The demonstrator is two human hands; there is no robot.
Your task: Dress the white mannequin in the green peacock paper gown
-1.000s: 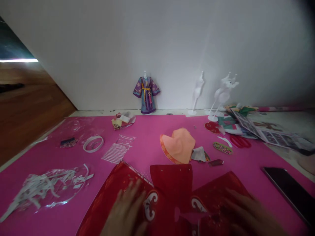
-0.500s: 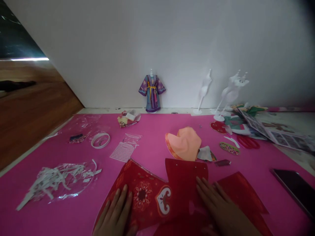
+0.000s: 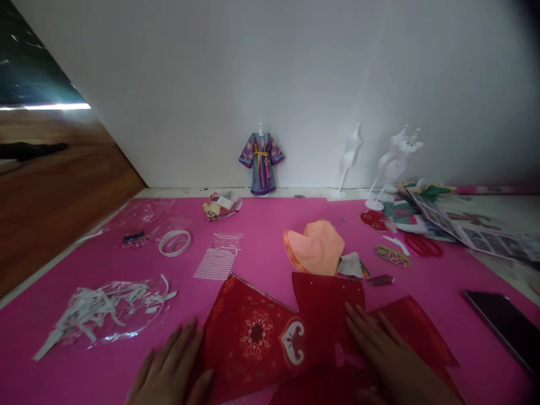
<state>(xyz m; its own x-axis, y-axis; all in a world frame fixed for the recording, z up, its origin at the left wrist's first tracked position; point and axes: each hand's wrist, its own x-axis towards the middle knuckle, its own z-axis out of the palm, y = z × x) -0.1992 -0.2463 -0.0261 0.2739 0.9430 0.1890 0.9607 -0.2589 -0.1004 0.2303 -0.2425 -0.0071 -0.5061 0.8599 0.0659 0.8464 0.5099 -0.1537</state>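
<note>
A red cut fabric piece (image 3: 236, 349) with a flower motif and a white heart-like motif lies flat before me. It meets a plain red part (image 3: 327, 304) with small white dots along its far edge. My left hand (image 3: 175, 360) rests at the patterned piece's left edge, fingers stretched out and the thumb apart. Across the right side of the plain red part lies my right hand (image 3: 379, 343), flat with fingers extended. More red fabric (image 3: 415, 326) lies beyond and under that hand. The near edges are dark and partly hidden.
Peach fabric (image 3: 318, 247) sits behind the red pieces. To the left are paper strips (image 3: 97, 309), a tape roll (image 3: 175, 243) and a bead sheet (image 3: 216, 264). A phone (image 3: 506, 326) lies right. A dressed mini mannequin (image 3: 262, 163) and bare white ones (image 3: 349, 157) stand by the wall.
My left hand has slid left, off the patterned piece to its edge. The red fabric and my right hand have shifted slightly right in view.
</note>
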